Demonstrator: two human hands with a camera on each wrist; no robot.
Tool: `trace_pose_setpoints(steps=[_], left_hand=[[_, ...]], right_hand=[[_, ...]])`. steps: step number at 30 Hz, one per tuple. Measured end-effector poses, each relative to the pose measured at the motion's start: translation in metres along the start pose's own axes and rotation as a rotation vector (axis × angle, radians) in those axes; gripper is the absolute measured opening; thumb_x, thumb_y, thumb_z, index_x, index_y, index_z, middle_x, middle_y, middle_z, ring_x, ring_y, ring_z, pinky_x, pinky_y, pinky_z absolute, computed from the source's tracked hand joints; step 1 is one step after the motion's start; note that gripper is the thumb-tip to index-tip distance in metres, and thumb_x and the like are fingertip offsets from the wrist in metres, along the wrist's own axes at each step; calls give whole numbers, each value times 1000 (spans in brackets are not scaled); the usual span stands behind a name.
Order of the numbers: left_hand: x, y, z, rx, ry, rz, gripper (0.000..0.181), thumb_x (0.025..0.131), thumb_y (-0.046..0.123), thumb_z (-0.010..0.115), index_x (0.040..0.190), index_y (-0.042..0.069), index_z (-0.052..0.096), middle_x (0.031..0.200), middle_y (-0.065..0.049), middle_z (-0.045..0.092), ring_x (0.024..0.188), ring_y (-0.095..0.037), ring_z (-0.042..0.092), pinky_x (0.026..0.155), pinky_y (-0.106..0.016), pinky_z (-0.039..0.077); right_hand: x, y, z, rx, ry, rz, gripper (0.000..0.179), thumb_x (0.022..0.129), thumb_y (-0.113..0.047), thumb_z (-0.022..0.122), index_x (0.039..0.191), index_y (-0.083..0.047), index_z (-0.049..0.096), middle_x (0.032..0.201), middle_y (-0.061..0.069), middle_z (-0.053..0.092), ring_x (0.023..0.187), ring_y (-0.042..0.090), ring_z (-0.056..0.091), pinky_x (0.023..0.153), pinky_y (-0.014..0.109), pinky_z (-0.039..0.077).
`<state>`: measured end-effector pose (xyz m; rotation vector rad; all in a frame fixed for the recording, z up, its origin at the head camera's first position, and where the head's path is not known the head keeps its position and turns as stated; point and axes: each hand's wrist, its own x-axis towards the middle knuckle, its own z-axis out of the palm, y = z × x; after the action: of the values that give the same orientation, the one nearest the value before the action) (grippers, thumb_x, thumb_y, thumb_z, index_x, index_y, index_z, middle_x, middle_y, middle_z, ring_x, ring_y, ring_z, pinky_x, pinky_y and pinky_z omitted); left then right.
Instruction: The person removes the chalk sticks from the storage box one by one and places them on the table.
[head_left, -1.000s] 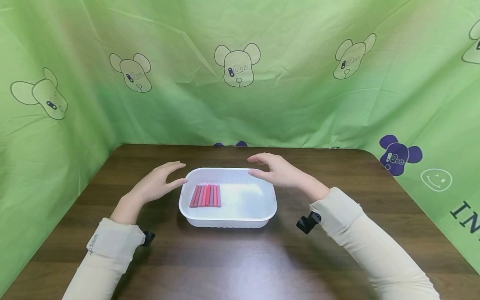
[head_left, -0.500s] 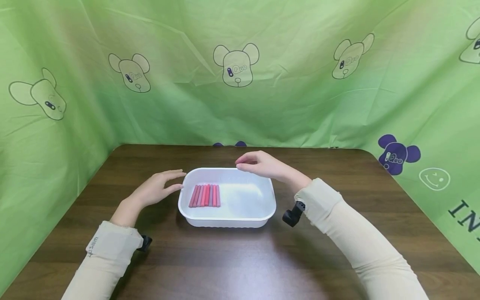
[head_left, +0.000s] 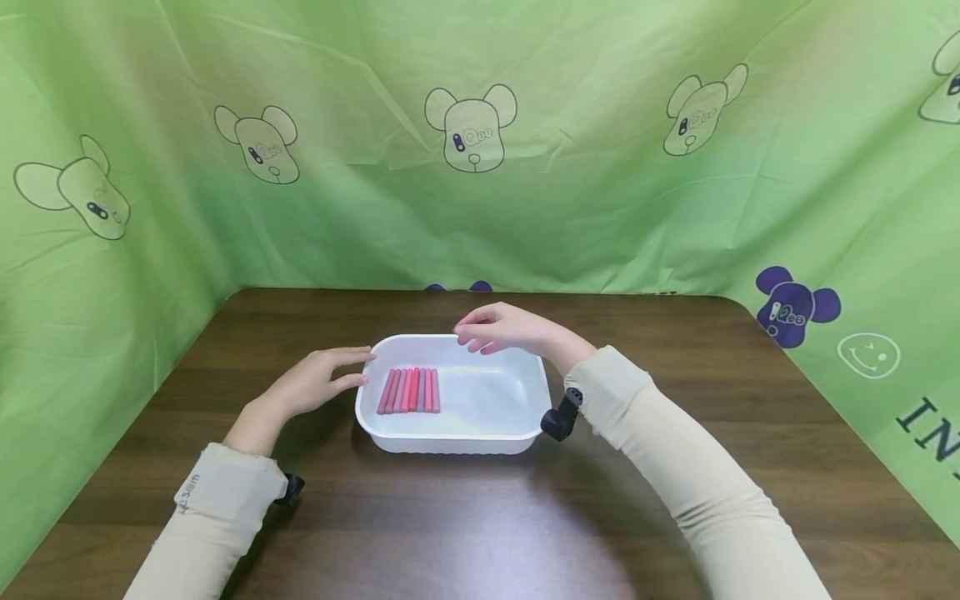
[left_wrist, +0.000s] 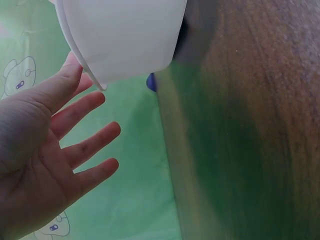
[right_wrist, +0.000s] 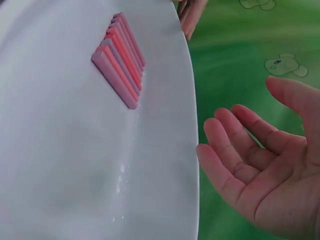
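A white plastic tub (head_left: pixel 465 444) stands on the brown table, with a row of slim pink and mauve sticks (head_left: pixel 408 391) lying side by side in its left half. My left hand (head_left: pixel 311 385) is at the tub's left rim; in the left wrist view its thumb (left_wrist: pixel 70 75) overlaps the rim edge and the other fingers spread out straight. Over the tub's far rim hovers my right hand (head_left: pixel 510 327), palm facing inward. In the right wrist view its loosely bent fingers (right_wrist: pixel 225 175) hold nothing, one fingertip right by the rim.
The dark wooden table (head_left: pixel 420 517) extends around the tub. A green printed cloth (head_left: pixel 480 225) hangs behind it and along both sides. Black wrist cameras, such as the right one (head_left: pixel 562 415), stick out below the cuffs.
My right hand has moved left along the far rim, its fingers now bending down a little. My left hand has lowered slightly toward the left rim. The sticks lie as before.
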<state>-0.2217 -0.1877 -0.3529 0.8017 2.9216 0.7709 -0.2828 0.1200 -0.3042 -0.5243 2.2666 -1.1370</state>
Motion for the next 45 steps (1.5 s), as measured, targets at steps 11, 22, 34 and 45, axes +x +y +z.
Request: trace_pose_setpoints(steps=[11, 22, 34, 45], left_hand=[[-2, -3, 2, -8, -8, -6, 44, 92, 21, 59, 131, 2, 53, 136, -18, 52, 129, -37, 45, 106, -53, 37], [-3, -2, 0, -10, -13, -12, 45, 91, 20, 60, 131, 1, 52, 137, -19, 50, 129, -38, 45, 106, -53, 37], [-2, -3, -1, -10, -17, -18, 46, 91, 20, 60, 131, 1, 52, 136, -18, 52, 129, -37, 45, 106, -52, 37], [0, 0, 0, -19, -17, -12, 45, 90, 20, 61, 130, 1, 53, 136, -18, 52, 129, -37, 46, 106, -52, 38]], right_hand=[[19, -1, 9, 15, -73, 52, 45, 94, -29, 54, 129, -1, 52, 129, 19, 58, 117, 33, 58, 98, 37, 50], [38, -1, 18, 30, -106, 104, 43, 93, -30, 57, 127, -3, 55, 126, 17, 60, 114, 29, 60, 95, 35, 52], [52, 4, 26, 16, -198, 150, 36, 93, -26, 57, 119, 0, 59, 120, 17, 63, 105, 24, 64, 88, 34, 55], [57, 14, 34, -37, -252, 240, 22, 93, -23, 56, 101, -3, 64, 85, 3, 64, 76, 12, 61, 74, 28, 57]])
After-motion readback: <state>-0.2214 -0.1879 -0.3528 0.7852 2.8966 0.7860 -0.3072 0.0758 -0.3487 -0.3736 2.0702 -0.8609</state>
